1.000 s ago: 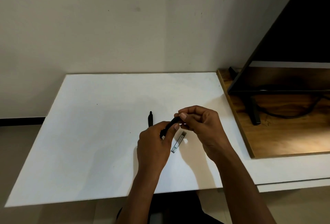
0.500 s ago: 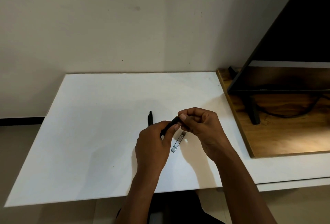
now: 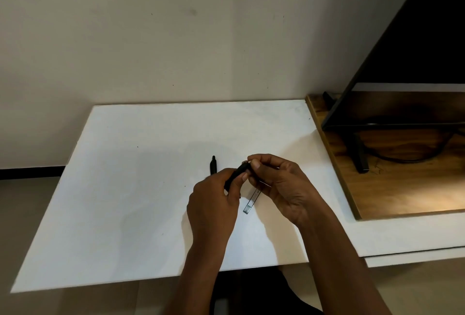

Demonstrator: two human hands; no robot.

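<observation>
— What is seen nearest?

— Two forearms are raised over the near edge of the white counter (image 3: 125, 189). The left hand (image 3: 214, 201) is curled round the lower part of a black pen barrel (image 3: 239, 172), which is held above the counter near its middle, tilted up toward the right. The barrel's upper end is pinched between thumb and forefinger of the right hand (image 3: 279, 189), with the other fingers loosely bent.

— Can any brand or writing be read on it?

— It cannot be told. The barrel is dark and largely covered by fingers.

— What is laid under the hands?

— A slim clear piece (image 3: 251, 200) is laid flat on the counter, below the gap between the hands. Whether anything is held inside it cannot be told.

— And farther off?

— A second black pen part (image 3: 213, 165) is laid on the counter just behind the left hand, partly hidden by it. To the right, a wooden board (image 3: 402, 189) is set against the counter's edge. A dark screen (image 3: 415, 63) is stood on it, and a black cable (image 3: 402, 160) is trailed beneath. A scuffed pale wall (image 3: 176, 38) is seen behind everything.
</observation>
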